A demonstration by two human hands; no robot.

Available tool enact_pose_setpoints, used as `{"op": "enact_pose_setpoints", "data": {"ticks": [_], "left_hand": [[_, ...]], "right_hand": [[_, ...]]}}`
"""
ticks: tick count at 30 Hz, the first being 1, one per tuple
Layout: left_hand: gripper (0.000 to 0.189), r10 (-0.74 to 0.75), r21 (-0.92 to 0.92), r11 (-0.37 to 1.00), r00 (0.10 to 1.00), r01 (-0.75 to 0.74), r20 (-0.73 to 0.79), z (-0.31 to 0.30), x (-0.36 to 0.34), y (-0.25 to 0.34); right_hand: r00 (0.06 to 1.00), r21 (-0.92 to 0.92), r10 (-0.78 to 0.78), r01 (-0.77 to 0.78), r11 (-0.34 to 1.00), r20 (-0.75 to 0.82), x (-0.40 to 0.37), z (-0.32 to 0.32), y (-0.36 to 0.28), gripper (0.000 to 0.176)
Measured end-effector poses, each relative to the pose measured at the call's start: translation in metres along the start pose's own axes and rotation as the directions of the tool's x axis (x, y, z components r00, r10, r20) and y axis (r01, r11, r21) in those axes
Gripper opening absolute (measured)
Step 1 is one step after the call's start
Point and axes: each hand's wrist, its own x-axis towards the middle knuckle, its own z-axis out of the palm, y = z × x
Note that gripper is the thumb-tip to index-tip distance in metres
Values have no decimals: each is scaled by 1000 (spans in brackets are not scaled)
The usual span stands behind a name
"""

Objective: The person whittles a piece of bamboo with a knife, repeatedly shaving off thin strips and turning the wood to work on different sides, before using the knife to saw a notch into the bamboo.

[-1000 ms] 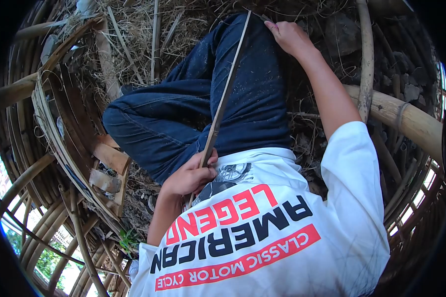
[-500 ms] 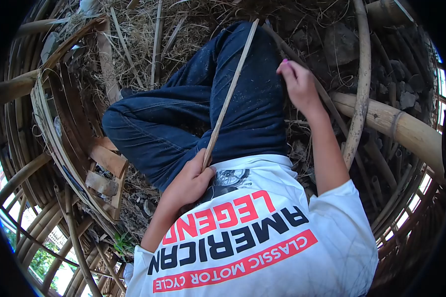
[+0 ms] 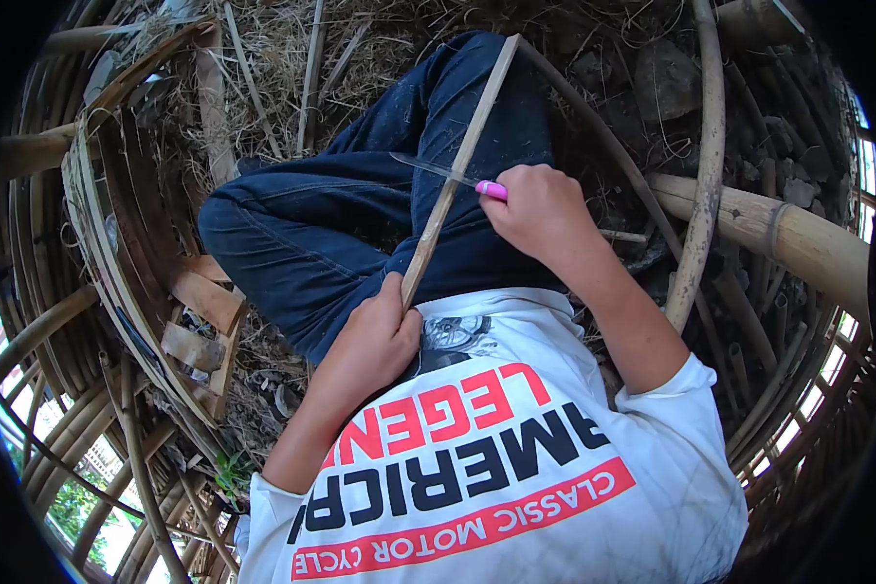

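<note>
My left hand (image 3: 372, 329) is closed around the lower end of a long, thin bamboo strip (image 3: 465, 156), close to my waist. The strip slants up and to the right across my thigh, its far end beyond my knee. In my right hand (image 3: 540, 216) is a knife (image 3: 492, 189) with a pink handle, my fingers wrapped round it. Its thin blade points left and crosses the strip around mid-length. Dark blue jeans (image 3: 292, 224) cover my folded legs beneath both.
At the left stand bent bamboo slats (image 3: 117, 282) and pieces of cut wood (image 3: 204, 297). A thick bamboo pole (image 3: 798, 238) and a thinner upright stick (image 3: 708, 185) are at my right. Dry straw (image 3: 273, 73) and stones (image 3: 667, 83) cover the ground ahead.
My right hand has moved left and down from beside my knee, bringing the knife blade across the bamboo strip. My left hand keeps its hold with little movement.
</note>
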Motion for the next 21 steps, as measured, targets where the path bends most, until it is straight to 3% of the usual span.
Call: {"op": "enact_pose_setpoints", "data": {"ticks": [5, 14, 16, 19, 21], "left_hand": [[23, -86, 120, 989, 996, 86, -7, 3, -3, 7], [21, -50, 194, 980, 999, 53, -18, 11, -3, 3], [16, 41, 218, 976, 996, -21, -84, 15, -5, -2], [19, -27, 191, 981, 999, 35, -43, 12, -2, 0], [18, -14, 192, 981, 999, 22, -46, 13, -1, -1]], "right_hand": [[995, -25, 46, -44, 999, 90, 4, 6, 6, 32], [985, 8, 141, -142, 990, 95, -3, 14, 7, 31], [984, 14, 152, -154, 988, 93, -8, 14, 8, 30], [967, -29, 184, -182, 983, 178, -8, 15, 10, 29], [980, -51, 169, -165, 985, 108, -3, 13, 9, 29]]}}
